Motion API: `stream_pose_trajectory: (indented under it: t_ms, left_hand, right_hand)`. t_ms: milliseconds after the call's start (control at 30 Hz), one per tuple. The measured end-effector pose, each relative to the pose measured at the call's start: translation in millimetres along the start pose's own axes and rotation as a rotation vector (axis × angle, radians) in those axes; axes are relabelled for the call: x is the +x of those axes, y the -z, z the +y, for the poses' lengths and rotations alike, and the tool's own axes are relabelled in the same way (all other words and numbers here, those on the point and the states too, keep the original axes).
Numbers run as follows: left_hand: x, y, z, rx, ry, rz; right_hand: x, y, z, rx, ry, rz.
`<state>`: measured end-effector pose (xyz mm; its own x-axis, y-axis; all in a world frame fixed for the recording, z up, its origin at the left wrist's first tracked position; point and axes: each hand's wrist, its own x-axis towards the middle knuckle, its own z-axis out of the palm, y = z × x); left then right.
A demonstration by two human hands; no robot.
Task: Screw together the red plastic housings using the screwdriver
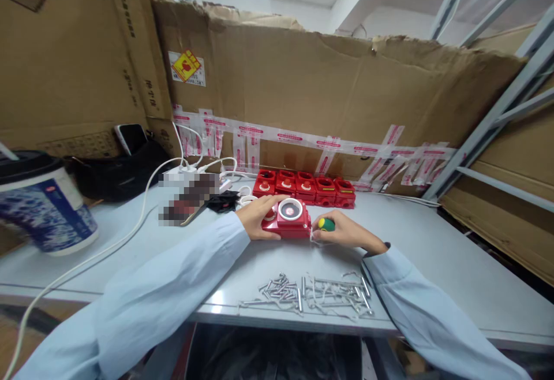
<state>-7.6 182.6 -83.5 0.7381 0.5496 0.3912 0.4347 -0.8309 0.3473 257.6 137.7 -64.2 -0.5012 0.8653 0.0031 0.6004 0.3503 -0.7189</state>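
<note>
My left hand (260,218) grips the left end of a red box (288,228) with a round, white-rimmed window on its top face. The box rests on the grey table, turned with its right end toward my other hand. In my right hand (341,231) is a screwdriver with a green and yellow handle (326,225), held beside the box's right end. Its tip is hidden or too small to make out. A thin whitish strand hangs near that end. Closer to me lies a pile of silver screws (280,289), with metal pins and cords (335,293) to its right.
Several similar red boxes (305,186) stand in a row against the cardboard wall (303,79). On the left are a paper cup (47,207), a black bag (116,175), a power strip with white cables (179,172) and a blurred-out item (190,198). A metal rack (493,114) rises at the right.
</note>
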Motion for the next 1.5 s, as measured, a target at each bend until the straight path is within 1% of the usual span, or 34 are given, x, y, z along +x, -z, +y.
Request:
stream_pose_trajectory:
  t_ms: [100,333,433,500,567,633,733,833,933,1067,1167,1267,1367,1433,1500]
  left_hand:
    - [0,-1,4,0.052,0.003,0.002]
    - [3,-4,9,0.186,-0.011,0.027]
    - [3,-6,11,0.209,0.002,0.033]
    - [3,-7,11,0.203,0.01,0.034]
    - [3,-8,10,0.214,0.028,0.024]
    - [3,-7,6,0.246,0.057,0.003]
    - [2,-6,0,0.279,0.097,-0.025]
    - [2,-6,-2,0.28,0.107,-0.032]
    - [2,-7,-2,0.262,0.1,-0.034]
    - [2,-9,-1,0.236,0.102,-0.027]
    - [1,-9,-1,0.224,0.105,-0.027]
    - [1,-8,-2,0.218,0.107,-0.028]
    - [1,-8,-3,0.213,0.104,-0.031]
    - [1,-8,-3,0.213,0.101,-0.031]
    - [1,-9,-4,0.216,0.099,-0.032]
  right_hand:
    - [-1,0,0,0.096,-0.048,-0.001]
    - [0,-9,4,0.144,-0.079,0.051]
    - [2,-12,5,0.054,-0.072,0.07]
    - [3,-9,5,-0.039,-0.061,0.11]
    - [2,-2,4,-0.145,-0.046,0.173]
    - [-3,9,3,-0.267,-0.041,0.2]
    - [-17,25,6,-0.409,-0.084,0.083]
    - [-32,33,14,-0.51,-0.134,0.045]
    - [-41,32,22,-0.579,-0.17,0.029]
    - [-43,25,25,-0.683,-0.206,0.074]
    - [-42,20,23,-0.779,-0.179,0.096]
    - [-41,21,19,-0.81,-0.151,0.086]
    - [-43,30,11,-0.752,-0.082,0.153]
    - [-47,38,2,-0.669,-0.009,0.238]
    - [-53,41,-9,-0.615,0.068,0.274]
